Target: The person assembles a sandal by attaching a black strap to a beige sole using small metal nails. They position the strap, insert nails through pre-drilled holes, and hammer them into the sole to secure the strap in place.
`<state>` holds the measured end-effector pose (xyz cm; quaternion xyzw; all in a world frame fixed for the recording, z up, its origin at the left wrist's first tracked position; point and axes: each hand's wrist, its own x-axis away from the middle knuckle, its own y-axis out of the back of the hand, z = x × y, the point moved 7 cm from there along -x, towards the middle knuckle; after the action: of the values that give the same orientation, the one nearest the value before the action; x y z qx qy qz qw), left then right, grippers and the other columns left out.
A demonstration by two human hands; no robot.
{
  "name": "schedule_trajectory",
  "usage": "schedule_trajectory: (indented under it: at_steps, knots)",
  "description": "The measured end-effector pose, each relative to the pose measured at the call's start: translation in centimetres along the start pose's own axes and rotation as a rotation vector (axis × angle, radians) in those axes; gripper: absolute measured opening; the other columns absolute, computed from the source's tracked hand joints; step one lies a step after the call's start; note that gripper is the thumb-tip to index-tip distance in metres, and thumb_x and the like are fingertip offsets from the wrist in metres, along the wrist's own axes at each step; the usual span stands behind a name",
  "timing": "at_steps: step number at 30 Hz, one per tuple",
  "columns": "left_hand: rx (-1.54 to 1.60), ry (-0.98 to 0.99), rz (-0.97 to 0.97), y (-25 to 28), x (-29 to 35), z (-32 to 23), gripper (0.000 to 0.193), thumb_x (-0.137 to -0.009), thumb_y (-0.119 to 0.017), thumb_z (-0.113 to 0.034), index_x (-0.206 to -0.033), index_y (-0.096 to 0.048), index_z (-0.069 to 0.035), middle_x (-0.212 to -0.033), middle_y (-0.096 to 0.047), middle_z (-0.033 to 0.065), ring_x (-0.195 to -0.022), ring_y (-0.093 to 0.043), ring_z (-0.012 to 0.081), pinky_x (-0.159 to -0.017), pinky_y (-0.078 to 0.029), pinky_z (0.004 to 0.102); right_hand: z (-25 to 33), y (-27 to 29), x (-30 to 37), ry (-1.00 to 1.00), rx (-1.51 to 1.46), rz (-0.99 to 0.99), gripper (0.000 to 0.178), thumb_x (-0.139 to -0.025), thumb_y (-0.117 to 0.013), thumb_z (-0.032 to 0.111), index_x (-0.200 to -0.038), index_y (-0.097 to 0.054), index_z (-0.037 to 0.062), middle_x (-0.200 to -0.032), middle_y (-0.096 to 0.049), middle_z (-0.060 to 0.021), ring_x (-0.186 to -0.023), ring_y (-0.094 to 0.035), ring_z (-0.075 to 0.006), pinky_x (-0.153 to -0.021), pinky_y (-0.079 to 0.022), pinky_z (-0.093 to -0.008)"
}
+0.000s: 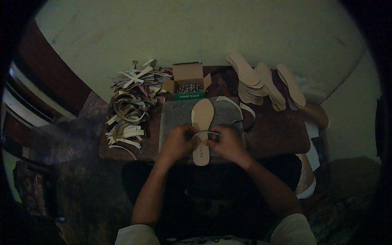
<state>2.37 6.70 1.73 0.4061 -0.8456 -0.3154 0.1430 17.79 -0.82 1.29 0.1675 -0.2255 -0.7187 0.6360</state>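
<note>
A tan shoe insole [203,112] lies lengthwise on a grey work pad [173,114] in front of me, its narrow end overhanging the pad's near side. My left hand [178,141] and my right hand [228,141] grip the two ends of a thin dark-and-light strap [206,132], one on each side of the insole. The strap arches across the insole's middle. Both hands are closed, with the fingertips partly hidden at the insole's edges. Beyond my right hand, a loose curved strap [232,105] lies on the pad's far right part.
An open cardboard box [188,77] of small metal nails stands behind the pad. Cut strips [132,77] and curled straps [126,112] pile up on the left. Stacks of tan insoles [245,73] lie at the far right of the brown table [277,134], near the wall [204,32].
</note>
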Motion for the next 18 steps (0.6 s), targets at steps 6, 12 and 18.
schedule_trajectory:
  at_steps: [6,12,18]
  knots:
    - [0.349,0.224,0.038,-0.8,-0.3,-0.2,0.018,-0.083,-0.07,-0.007,-0.098,-0.066,0.001,-0.086,-0.07,0.01,-0.078,-0.065,0.0126,-0.069,-0.052,0.029,-2.3,-0.2,-0.7,0.1,-0.269,-0.152,0.037,-0.081,-0.075,0.009,-0.112,-0.056,0.001,-0.102,-0.066,-0.0114,-0.089,-0.065,-0.0164,-0.074,-0.055,-0.0313]
    - [0.384,0.094,-0.157,0.8,-0.9,0.0,0.013,-0.086,-0.069,-0.005,-0.097,-0.063,-0.001,-0.094,-0.07,0.0098,-0.081,-0.066,0.0137,-0.071,-0.054,0.029,-1.1,1.7,-1.1,-0.035,-0.555,-0.121,0.037,-0.083,-0.073,0.003,-0.114,-0.052,0.0026,-0.107,-0.064,-0.0128,-0.099,-0.063,-0.0186,-0.072,-0.053,-0.0293]
    - [0.624,0.072,-0.16,0.8,-1.1,-0.8,0.017,-0.081,-0.077,-0.009,-0.091,-0.065,-0.001,-0.099,-0.069,0.0097,-0.087,-0.064,0.0135,-0.077,-0.052,0.0291,-0.7,4.1,-1.1,0.034,-0.61,-0.243,0.038,-0.083,-0.072,0.003,-0.115,-0.051,0.0018,-0.106,-0.064,-0.0148,-0.085,-0.063,-0.0131,-0.064,-0.052,-0.0268]
